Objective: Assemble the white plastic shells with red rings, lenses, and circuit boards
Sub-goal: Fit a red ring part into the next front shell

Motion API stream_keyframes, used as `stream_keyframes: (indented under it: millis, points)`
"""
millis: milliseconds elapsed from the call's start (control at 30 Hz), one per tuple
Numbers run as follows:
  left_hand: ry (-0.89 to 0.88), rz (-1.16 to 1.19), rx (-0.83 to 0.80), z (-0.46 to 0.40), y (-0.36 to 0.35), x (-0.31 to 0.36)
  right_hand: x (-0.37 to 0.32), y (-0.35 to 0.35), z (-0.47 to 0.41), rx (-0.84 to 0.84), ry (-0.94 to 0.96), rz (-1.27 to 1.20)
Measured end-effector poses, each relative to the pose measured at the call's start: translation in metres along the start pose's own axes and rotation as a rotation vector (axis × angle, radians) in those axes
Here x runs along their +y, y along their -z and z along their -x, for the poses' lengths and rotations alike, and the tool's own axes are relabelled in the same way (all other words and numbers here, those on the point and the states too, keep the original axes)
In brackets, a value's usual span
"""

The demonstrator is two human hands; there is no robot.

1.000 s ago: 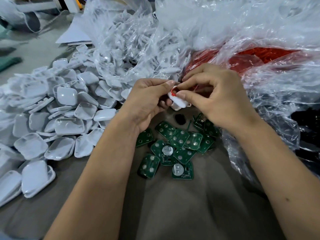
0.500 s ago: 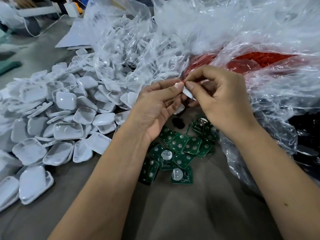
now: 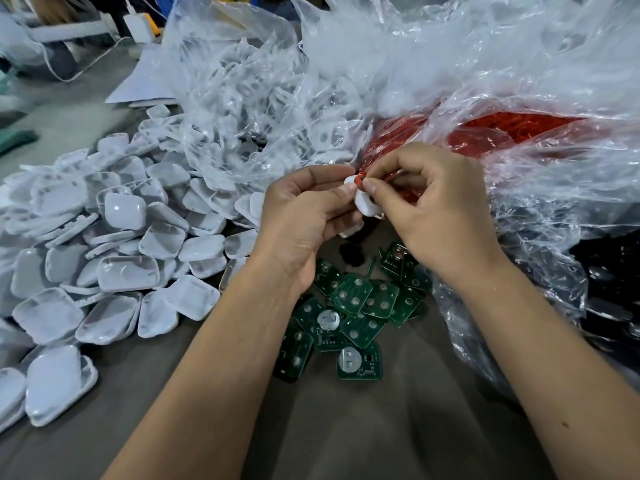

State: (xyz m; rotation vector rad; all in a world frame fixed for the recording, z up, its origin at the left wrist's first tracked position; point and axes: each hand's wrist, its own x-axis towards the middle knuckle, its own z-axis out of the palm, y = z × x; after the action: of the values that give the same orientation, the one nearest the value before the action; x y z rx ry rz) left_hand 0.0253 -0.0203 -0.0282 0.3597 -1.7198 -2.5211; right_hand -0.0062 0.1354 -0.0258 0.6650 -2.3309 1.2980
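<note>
A red ring point(image 3: 361, 177) is pinched between the thumb and forefinger of the right hand point(image 3: 436, 216) and is held against the upper edge of a white shell point(image 3: 366, 204). The shell is gripped by the curled fingers and thumb of the left hand point(image 3: 301, 220), with its lower part jutting out between the two hands. It is probably kept raised above the table and tilted toward the camera so that the seat for the ring can be seen while the ring is pressed in; whether the ring is already seated cannot be told.

Directly below the hands a loose cluster of green circuit boards point(image 3: 353, 313) is laid on the grey table point(image 3: 363, 438), seemingly placed there to be reached by a short drop of either hand. A small black part point(image 3: 351, 255) lies just beyond the boards; it may be a lens, though that is unclear. The supply of rings is kept in a clear bag of red rings point(image 3: 502, 133) just behind the right hand. A spread heap of white shells point(image 3: 114, 244) borders the left forearm.

Open room is found only on the near table between the forearms; crinkled plastic bags point(image 3: 519, 254) crowd the right wrist, so sideways movement there is judged to be tight.
</note>
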Motion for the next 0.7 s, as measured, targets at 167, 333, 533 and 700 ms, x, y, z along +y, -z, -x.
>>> stream_keyframes:
  millis: [167, 333, 533, 700]
  points:
    - [0.003, 0.037, -0.008, 0.0008, -0.0004, -0.0006, -0.0016, -0.0002, 0.0004, 0.033, 0.159, 0.094]
    - [-0.028, 0.033, -0.01, 0.0012, 0.001, 0.0006, -0.001, 0.0005, -0.0002, 0.058, 0.191, 0.103]
    - [-0.049, 0.0, 0.011, 0.0024, 0.0014, 0.0016, -0.0019, 0.0005, 0.0006, 0.063, 0.153, 0.06]
    - [-0.033, 0.023, 0.003, 0.0027, 0.0011, 0.0023, -0.0035, 0.0025, 0.002, 0.09, 0.112, -0.033]
